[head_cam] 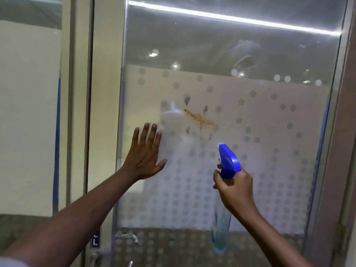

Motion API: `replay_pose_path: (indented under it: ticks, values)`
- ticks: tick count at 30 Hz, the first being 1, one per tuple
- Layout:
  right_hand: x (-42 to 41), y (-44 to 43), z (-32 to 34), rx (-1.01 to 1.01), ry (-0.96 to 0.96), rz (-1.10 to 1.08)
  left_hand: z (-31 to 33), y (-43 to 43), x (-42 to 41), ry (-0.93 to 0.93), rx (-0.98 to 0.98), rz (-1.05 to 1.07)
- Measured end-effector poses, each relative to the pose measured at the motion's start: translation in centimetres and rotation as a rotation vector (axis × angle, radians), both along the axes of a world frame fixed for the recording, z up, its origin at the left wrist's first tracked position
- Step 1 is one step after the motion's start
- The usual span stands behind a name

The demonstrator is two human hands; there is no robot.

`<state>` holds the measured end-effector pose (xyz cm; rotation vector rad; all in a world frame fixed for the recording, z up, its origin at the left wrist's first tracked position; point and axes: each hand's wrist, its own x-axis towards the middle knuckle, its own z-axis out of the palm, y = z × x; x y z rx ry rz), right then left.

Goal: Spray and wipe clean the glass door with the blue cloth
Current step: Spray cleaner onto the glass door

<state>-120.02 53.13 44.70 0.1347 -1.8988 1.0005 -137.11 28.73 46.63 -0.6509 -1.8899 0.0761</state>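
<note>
Nearest the cam, two bare forearms reach up from the bottom edge. R hand (234, 186) is wrapped round the neck of a clear plastic spray bottle w/ blue trigger head (229, 160); index finger sits at the trigger, nozzle aimed at the glass. Bottle body hangs below the fist, pale blue liquid pooled in its low end. L hand (145, 152) is spread wide, fingers up, palm flat against the frosted, dot-patterned glass door (269, 132) near its left edge, holding nothing.

On the glass, approx mid-pane, just right of the L fingertips & above the nozzle: an orange-brown scribble stain (200, 120) w/ several small purple-grey smudges (187, 100) around it. A pale reflection of the bottle shows just left of the stain. Higher up, twd the top-right corner of the pane, whitish streaky smears (244, 53) on the clear part. A bright strip-light reflection (231, 17) runs across the top edge.

Silver metal door frame (123, 74) borders the pane left & right; a metal lever handle (131, 237) sits at bottom-left. Blue cloth isn't in view.
</note>
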Motion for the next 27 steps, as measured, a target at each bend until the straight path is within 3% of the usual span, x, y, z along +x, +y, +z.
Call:
replay_pose_path:
  ticks: [8,13,18,27]
  values:
    - [-2.4,-2.9,-2.8,-0.083,-0.143,0.201,-8.2,-1.4,4.1,-0.12,0.007,0.055]
    - [-3.6,-7.4,-5.1,-0.067,-0.191,0.361,-12.1,-5.5,7.2,-0.301,0.042,0.241]
    - [-4.1,-13.8,-7.4,0.003,-0.24,0.501,-15.0,-11.9,10.9,-0.347,0.016,0.463]
    - [-0.6,-30.2,-9.5,0.117,-0.299,0.714,-18.0,-26.7,22.1,-0.572,0.034,0.882]
